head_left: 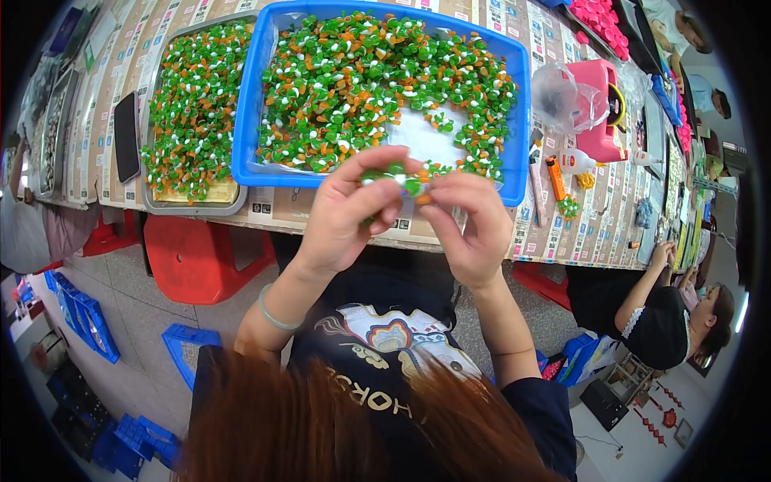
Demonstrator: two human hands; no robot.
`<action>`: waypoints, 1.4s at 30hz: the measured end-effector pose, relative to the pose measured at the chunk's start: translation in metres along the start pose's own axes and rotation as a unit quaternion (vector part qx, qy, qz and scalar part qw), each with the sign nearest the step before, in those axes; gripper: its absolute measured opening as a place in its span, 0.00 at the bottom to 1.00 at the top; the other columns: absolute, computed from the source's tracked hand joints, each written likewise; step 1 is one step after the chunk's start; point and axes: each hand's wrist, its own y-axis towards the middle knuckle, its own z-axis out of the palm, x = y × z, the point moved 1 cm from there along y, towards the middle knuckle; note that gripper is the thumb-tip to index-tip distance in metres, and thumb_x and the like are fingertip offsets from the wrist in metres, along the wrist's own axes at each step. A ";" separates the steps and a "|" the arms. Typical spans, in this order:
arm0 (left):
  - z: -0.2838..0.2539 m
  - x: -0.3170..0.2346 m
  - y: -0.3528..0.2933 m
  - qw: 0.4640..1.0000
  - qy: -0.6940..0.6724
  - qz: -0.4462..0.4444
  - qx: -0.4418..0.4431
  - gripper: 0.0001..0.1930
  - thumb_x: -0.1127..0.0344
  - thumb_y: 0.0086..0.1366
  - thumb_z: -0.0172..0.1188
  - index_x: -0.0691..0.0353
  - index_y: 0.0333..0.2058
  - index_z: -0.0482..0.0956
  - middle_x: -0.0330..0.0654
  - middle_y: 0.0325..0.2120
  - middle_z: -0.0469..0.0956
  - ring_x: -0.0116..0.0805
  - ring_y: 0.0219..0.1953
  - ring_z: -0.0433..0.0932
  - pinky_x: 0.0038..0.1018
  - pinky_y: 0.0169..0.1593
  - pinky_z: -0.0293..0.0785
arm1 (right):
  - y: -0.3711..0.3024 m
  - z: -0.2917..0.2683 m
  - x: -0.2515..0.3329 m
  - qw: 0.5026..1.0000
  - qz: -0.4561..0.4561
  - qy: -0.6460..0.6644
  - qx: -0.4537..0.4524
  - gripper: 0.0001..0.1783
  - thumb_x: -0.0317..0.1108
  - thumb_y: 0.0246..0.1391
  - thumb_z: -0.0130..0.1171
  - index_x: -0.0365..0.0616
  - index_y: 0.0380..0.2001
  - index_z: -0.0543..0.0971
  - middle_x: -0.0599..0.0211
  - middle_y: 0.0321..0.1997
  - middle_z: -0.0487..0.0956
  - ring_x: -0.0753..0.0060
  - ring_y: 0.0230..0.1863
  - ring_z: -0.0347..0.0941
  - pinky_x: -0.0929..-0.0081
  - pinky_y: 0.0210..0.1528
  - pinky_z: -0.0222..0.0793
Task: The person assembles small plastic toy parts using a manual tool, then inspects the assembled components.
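In front of my chest, at the near edge of the blue tub (247,96), both hands meet. My left hand (347,210) is closed around a small green, white and orange plastic piece (412,187), perhaps more than one. My right hand (475,229) pinches at its orange end with thumb and fingertips. A heap of similar small pieces (337,80) fills most of the tub, with a white liner (426,138) showing through at the near right. More such pieces (197,104) are heaped in a metal tray (149,186) to the left.
On the table, a black phone (126,138) lies left of the tray. Right of the tub are a pink container (598,108), a clear plastic bag (566,100), an orange tube (555,177) and a white bottle (573,161). Red stools (189,261) stand below; another person (662,325) sits at the right.
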 end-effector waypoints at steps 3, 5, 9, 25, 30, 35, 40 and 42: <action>-0.004 -0.009 0.007 0.981 -0.191 0.004 0.026 0.11 0.65 0.59 0.46 0.62 0.39 0.69 0.40 0.31 0.70 0.25 0.27 0.67 0.18 0.23 0.65 | 0.017 -0.018 -0.034 0.994 0.087 -0.036 -0.053 0.07 0.21 0.39 0.56 0.38 0.26 0.72 0.62 0.26 0.73 0.67 0.26 0.70 0.77 0.29 0.66; -0.001 -0.014 0.010 0.976 -0.213 -0.020 0.036 0.12 0.60 0.60 0.43 0.61 0.36 0.69 0.40 0.29 0.69 0.31 0.32 0.68 0.24 0.28 0.70 | 0.040 -0.033 -0.050 0.986 0.139 -0.093 -0.025 0.04 0.24 0.43 0.53 0.37 0.26 0.72 0.60 0.26 0.73 0.64 0.25 0.70 0.75 0.29 0.66; 0.010 -0.009 0.015 0.951 -0.296 -0.079 -0.049 0.10 0.63 0.60 0.45 0.57 0.39 0.69 0.41 0.35 0.69 0.34 0.37 0.71 0.29 0.37 0.72 | 0.050 -0.040 -0.076 0.947 0.041 -0.290 0.129 0.13 0.24 0.39 0.52 0.37 0.33 0.71 0.56 0.34 0.72 0.58 0.36 0.69 0.70 0.38 0.64; 0.041 -0.006 0.013 0.993 0.084 0.061 -0.053 0.11 0.74 0.58 0.47 0.60 0.41 0.65 0.39 0.33 0.67 0.20 0.20 0.63 0.09 0.15 0.56 | 0.048 -0.053 -0.025 0.867 0.299 0.398 0.025 0.10 0.28 0.45 0.53 0.39 0.33 0.72 0.70 0.27 0.71 0.78 0.30 0.67 0.81 0.34 0.64; 0.058 0.005 0.009 0.944 0.291 0.123 -0.092 0.17 0.77 0.52 0.52 0.63 0.43 0.66 0.37 0.29 0.67 0.18 0.21 0.64 0.10 0.20 0.58 | 0.022 -0.031 -0.004 0.719 0.375 0.584 -0.014 0.08 0.29 0.48 0.53 0.40 0.32 0.72 0.72 0.29 0.71 0.83 0.30 0.67 0.84 0.34 0.64; 0.042 0.002 0.013 0.853 0.483 0.151 -0.125 0.15 0.75 0.49 0.56 0.66 0.38 0.71 0.39 0.34 0.70 0.27 0.35 0.68 0.19 0.40 0.63 | 0.020 -0.026 0.000 0.773 0.392 0.499 -0.009 0.05 0.27 0.46 0.54 0.40 0.29 0.72 0.71 0.28 0.72 0.83 0.30 0.68 0.85 0.34 0.64; 0.016 0.006 0.030 0.904 0.401 0.137 -0.060 0.14 0.75 0.48 0.58 0.63 0.37 0.73 0.36 0.30 0.71 0.23 0.32 0.68 0.18 0.37 0.64 | 0.005 -0.003 -0.024 0.743 0.355 0.562 -0.083 0.10 0.23 0.46 0.52 0.37 0.35 0.69 0.64 0.32 0.73 0.77 0.34 0.70 0.81 0.37 0.67; 0.009 -0.001 0.023 0.917 0.380 0.112 -0.048 0.14 0.74 0.48 0.59 0.63 0.36 0.73 0.35 0.29 0.71 0.20 0.31 0.67 0.15 0.34 0.64 | 0.002 0.008 -0.025 0.763 0.334 0.548 -0.076 0.09 0.22 0.46 0.51 0.36 0.34 0.69 0.63 0.33 0.73 0.76 0.33 0.70 0.80 0.37 0.67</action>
